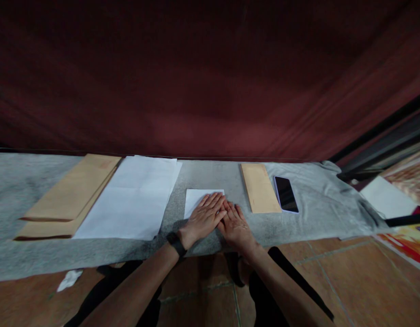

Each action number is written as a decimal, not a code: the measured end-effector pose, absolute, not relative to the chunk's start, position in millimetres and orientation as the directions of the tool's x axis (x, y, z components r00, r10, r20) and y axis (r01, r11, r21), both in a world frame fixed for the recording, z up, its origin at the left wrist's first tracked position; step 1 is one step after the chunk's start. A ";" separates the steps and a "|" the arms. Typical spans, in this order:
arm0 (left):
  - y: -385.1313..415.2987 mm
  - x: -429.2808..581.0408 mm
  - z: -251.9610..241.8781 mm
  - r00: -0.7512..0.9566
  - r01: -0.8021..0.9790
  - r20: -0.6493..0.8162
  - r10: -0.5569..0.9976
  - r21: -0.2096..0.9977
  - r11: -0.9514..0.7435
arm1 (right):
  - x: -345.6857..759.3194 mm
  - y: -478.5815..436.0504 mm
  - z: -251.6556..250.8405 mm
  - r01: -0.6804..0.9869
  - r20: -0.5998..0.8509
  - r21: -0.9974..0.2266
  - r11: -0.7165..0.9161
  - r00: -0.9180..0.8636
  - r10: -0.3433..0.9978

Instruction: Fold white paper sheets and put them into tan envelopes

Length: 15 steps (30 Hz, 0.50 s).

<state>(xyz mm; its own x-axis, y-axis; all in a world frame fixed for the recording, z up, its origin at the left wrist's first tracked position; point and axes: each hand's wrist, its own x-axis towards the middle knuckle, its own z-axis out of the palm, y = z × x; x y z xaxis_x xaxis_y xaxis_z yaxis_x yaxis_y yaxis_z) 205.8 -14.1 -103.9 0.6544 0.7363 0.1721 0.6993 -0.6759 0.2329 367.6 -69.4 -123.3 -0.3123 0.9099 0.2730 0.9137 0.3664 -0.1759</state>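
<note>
A small white sheet of paper (195, 197), perhaps folded, lies on the grey cloth in front of me. My left hand (205, 212) rests flat on it, fingers stretched toward the upper right. Beside it, my right hand (236, 223) lies palm down with its fingers extended over the paper's right edge. The two hands touch at the thumbs and index fingers and cover much of the paper. To the right is a brown envelope (260, 188). Left of my hands lies a stack of larger white sheets (131, 200).
Several larger brown envelopes (71, 188) overlap at the left, partly under the white sheets. A phone (286, 194) with a dark screen lies right of the single envelope. The grey cloth (210, 175) ends against a dark red curtain (196, 91). A crumpled tissue (70, 279) is on the tiled floor.
</note>
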 end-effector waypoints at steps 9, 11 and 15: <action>-0.9 216.1 -107.0 0.583 0.759 0.218 0.783 0.200 -0.620 | 384.3 -68.3 -96.2 0.871 0.091 -0.265 0.413 -0.404 0.910; 0.7 216.8 -105.9 0.576 0.766 0.211 0.790 0.197 -0.612 | 386.0 -70.4 -94.3 0.864 0.084 -0.258 0.432 -0.426 0.901; 4.5 216.3 -103.8 0.571 0.774 0.197 0.797 0.194 -0.602 | 385.9 -77.1 -94.2 0.836 0.092 -0.259 0.483 -0.476 0.875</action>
